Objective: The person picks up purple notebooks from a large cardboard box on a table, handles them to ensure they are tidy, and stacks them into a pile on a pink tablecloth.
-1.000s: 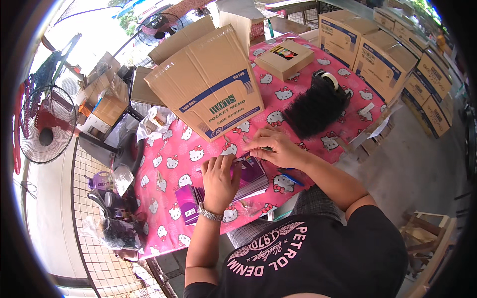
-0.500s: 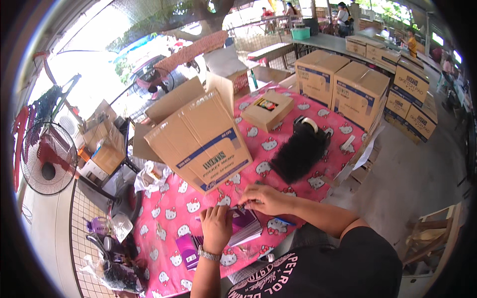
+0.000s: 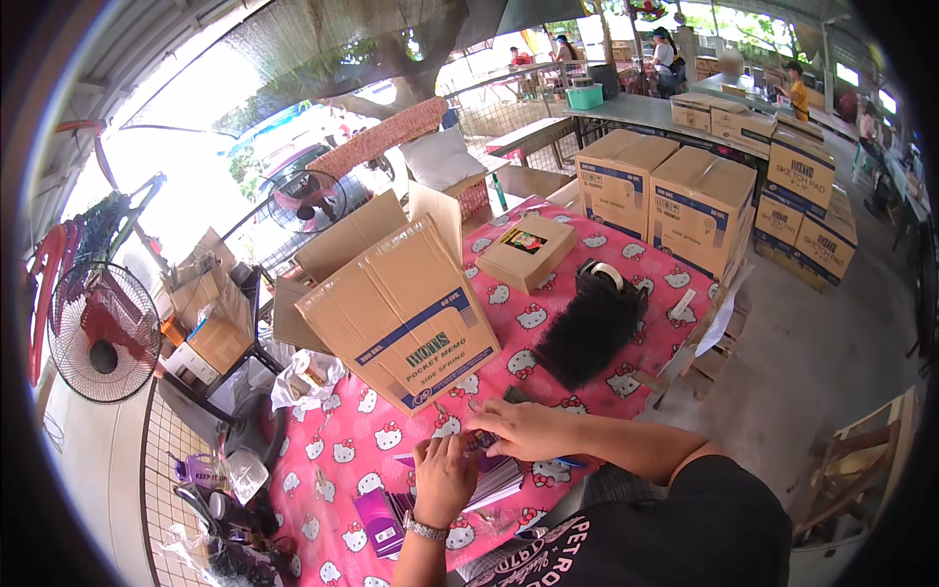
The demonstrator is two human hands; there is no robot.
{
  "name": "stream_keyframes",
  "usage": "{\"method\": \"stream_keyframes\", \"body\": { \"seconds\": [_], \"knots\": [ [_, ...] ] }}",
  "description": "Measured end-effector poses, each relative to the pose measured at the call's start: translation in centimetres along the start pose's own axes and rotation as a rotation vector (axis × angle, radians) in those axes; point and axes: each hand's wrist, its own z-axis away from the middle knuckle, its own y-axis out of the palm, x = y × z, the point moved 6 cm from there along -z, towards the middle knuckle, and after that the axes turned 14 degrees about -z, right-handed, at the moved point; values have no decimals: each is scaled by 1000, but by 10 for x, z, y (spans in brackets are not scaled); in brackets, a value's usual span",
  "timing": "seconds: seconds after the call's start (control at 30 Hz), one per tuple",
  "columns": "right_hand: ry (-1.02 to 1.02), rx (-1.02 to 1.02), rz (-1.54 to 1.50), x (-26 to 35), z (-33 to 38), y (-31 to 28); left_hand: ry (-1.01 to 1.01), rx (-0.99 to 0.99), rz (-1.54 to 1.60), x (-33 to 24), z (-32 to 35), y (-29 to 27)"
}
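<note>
My left hand, a metal watch on its wrist, curls its fingers down over a row of small purple-covered notepads. Facing it, my right hand has its thumb and fingers pinched together. Between the fingertips shows a small dark, purplish thing, too small to make out. More notepads with white page edges lie fanned under and beside both hands. A blue object, partly hidden, lies just below my right wrist. A tall cardboard carton with raised flaps stands tilted beyond my hands.
On the pink patterned tablecloth lie a black bristly brush-like thing, a tape dispenser and a flat brown box. Closed cartons stand at the right edge. A fan is at left. Several people are far behind.
The view has tilted, so the scene sits slightly lower. My hands have drawn closer together over the notepads, with the left fingers moving toward the right ones.
</note>
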Motion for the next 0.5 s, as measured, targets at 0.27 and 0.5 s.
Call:
{"method": "stream_keyframes", "body": {
  "seconds": [0.27,0.5],
  "knots": [
    [737,-352,158,-231,-3,60,-16,1,31,7,5,4],
    [802,-378,665,-240,26,121,-43,-14,79,5,1,1]
  ]
}}
